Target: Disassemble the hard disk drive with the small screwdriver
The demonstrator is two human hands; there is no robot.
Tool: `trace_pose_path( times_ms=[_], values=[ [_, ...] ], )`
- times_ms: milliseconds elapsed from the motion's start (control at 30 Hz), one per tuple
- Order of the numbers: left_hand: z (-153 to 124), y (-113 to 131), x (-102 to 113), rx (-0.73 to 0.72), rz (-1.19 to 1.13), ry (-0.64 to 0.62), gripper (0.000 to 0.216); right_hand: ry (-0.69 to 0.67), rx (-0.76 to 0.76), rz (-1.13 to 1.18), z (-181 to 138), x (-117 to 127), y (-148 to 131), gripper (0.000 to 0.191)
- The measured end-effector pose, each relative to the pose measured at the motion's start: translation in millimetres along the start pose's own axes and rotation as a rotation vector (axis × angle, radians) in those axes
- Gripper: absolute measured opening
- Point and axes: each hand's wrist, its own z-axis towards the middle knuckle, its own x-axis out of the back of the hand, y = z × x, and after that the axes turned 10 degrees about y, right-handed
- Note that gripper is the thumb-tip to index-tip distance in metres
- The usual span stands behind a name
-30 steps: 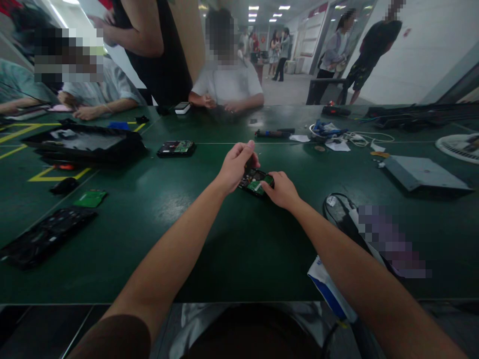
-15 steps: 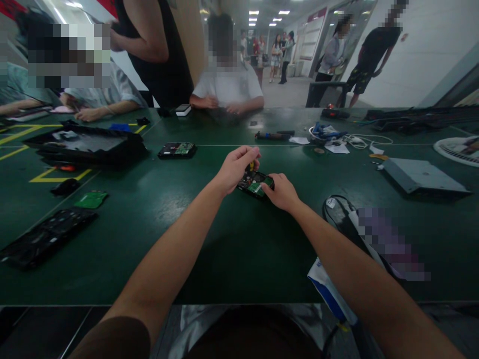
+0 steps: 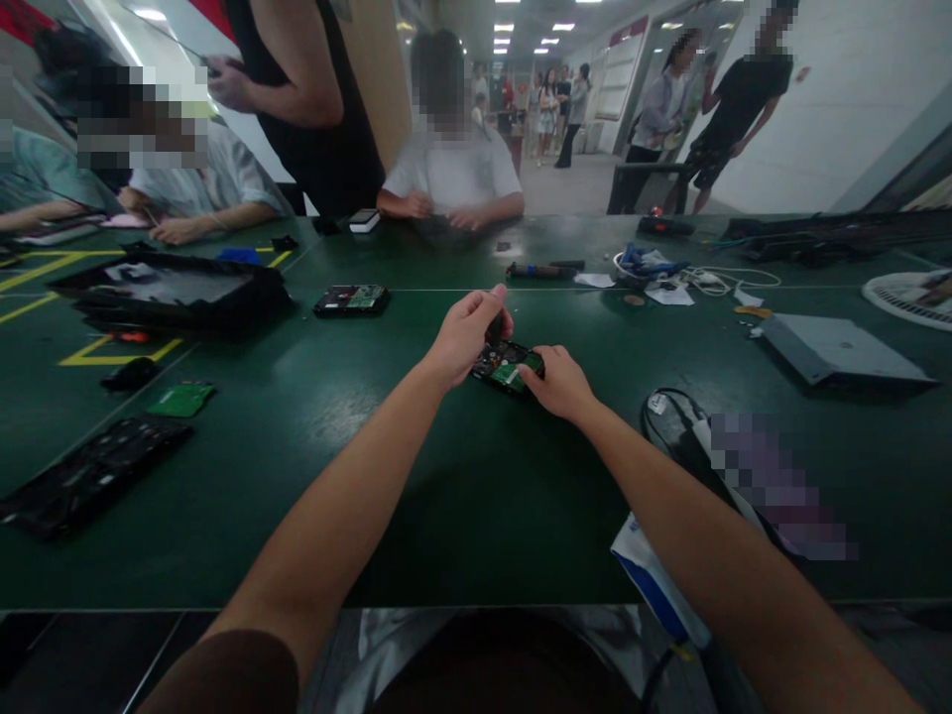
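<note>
A small hard drive (image 3: 508, 365) with its green circuit board facing up lies on the green table (image 3: 476, 496) in front of me. My left hand (image 3: 467, 335) is closed round a small dark-handled tool, probably a screwdriver, held upright over the drive's far left corner. On the drive's near right edge rests my right hand (image 3: 559, 382), fingers pinched on it and holding it down.
A second hard drive (image 3: 351, 298) lies further left. Also to the left are a black tray (image 3: 168, 288), a loose green board (image 3: 180, 398) and a black panel (image 3: 85, 476). On the right are a grey box (image 3: 840, 349), cables (image 3: 691, 273) and a white-blue bag (image 3: 654, 575). People sit across the table.
My left hand has shifted slightly on the tool over the drive; the yellow bit seen half a second ago is now hidden. The right hand has stayed on the drive.
</note>
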Motion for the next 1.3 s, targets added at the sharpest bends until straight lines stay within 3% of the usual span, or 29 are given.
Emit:
trace_pose_path(
  times_ms=[433,567,767,1067,1300],
  values=[
    [2,11,7,-0.091,0.227,0.023,0.050,-0.009,-0.038,0.005,0,2,-2,0.056],
    [0,14,9,-0.053,0.269,-0.019,0.048,-0.004,-0.028,0.005,0,2,-2,0.056],
    [-3,19,12,0.091,0.102,-0.141,0.042,0.002,-0.022,0.001,0,1,-1,0.056],
    [-3,21,12,0.174,0.011,-0.120,0.053,-0.001,-0.020,-0.014,0,2,-3,0.053],
    [-1,18,15,0.184,0.025,-0.162,0.035,-0.009,-0.021,0.002,0,3,-3,0.055]
  ],
)
